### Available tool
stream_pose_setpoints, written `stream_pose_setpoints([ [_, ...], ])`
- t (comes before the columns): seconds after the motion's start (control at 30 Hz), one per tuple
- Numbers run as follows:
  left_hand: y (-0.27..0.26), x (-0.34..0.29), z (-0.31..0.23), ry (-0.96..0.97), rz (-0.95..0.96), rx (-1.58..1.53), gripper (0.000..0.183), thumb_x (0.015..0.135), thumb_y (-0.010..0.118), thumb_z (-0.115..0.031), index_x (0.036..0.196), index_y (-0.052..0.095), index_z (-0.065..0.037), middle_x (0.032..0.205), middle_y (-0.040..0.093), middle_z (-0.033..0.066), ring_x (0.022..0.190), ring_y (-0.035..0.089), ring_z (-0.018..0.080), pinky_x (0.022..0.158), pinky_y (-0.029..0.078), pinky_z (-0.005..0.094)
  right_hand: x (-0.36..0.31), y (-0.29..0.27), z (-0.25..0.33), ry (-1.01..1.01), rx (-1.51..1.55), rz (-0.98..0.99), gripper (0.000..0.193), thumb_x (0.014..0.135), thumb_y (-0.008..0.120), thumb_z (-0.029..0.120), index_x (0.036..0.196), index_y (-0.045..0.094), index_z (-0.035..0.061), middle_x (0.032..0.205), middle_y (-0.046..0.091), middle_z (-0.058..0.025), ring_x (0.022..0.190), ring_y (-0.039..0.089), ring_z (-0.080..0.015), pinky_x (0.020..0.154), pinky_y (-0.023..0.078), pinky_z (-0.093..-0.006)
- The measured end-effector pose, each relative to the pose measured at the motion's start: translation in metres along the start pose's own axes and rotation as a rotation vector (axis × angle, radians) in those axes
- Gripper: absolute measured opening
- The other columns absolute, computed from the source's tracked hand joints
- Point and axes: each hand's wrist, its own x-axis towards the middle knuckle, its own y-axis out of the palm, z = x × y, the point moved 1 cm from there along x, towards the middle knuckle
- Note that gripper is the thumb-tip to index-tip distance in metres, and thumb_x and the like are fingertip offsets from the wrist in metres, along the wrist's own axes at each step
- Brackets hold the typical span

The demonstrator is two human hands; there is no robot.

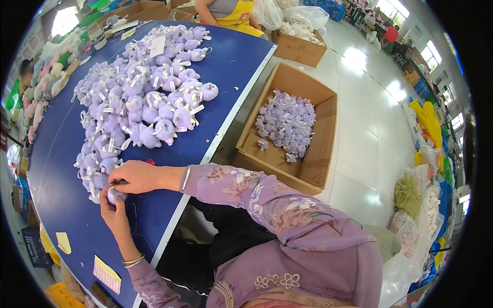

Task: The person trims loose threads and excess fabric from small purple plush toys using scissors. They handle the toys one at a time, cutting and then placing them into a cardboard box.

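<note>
Well inside the table edge (226, 128), left hand (114, 214) pinches purple plush (117, 195); right hand (134, 176) grips dark tool (121, 182).

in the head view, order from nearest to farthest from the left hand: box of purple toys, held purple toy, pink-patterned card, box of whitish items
1. held purple toy, at the left hand
2. pink-patterned card, on the table, lower left
3. box of purple toys, right of the table
4. box of whitish items, beyond it
</note>
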Motion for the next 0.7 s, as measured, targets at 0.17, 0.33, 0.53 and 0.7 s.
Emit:
stream_pose_setpoints([
  [0.17,0.008,0.002,-0.007,0.135,-0.036,0.009,0.042,0.091,0.056,-0.007,0.131,0.046,0.000,0.116,0.054,0.0064,0.073,0.049,0.0039,0.057,0.037,0.0178,0.000,-0.002,-0.001,0.031,-0.025,-0.012,0.019,0.081,0.062,0.018,0.092,0.065,0.0017,0.082,0.067,-0.0190,0.075,0.065,-0.0367,0.068,0.049,-0.0425],
  [0.33,0.015,-0.003,-0.024,-0.016,-0.013,-0.042,0.041,0.090,0.059,-0.007,0.129,0.046,0.002,0.109,0.057,0.0069,0.085,0.054,0.0102,0.074,0.043,0.0234,0.002,0.001,-0.005,0.040,0.074,-0.108,0.017,0.082,0.060,0.011,0.092,0.062,-0.0019,0.081,0.066,-0.0197,0.072,0.066,-0.0333,0.064,0.049,-0.0402],
  [0.53,0.019,-0.005,-0.037,0.000,0.066,-0.028,0.034,0.093,0.055,-0.015,0.123,0.049,0.001,0.087,0.055,0.0032,0.064,0.047,0.0075,0.056,0.038,0.0212,0.003,0.004,-0.009,0.038,0.098,-0.115,0.020,0.077,0.059,0.010,0.091,0.061,-0.0040,0.080,0.065,-0.0209,0.074,0.065,-0.0344,0.066,0.050,-0.0398],
  [0.7,0.021,-0.006,-0.036,-0.040,0.002,-0.127,0.036,0.094,0.053,-0.014,0.126,0.048,0.001,0.093,0.056,0.0054,0.067,0.050,0.0082,0.057,0.040,0.0201,0.000,0.008,-0.011,0.026,0.110,-0.158,0.020,0.076,0.060,0.011,0.090,0.062,-0.0030,0.080,0.066,-0.0215,0.075,0.065,-0.0366,0.067,0.050,-0.0422],
])
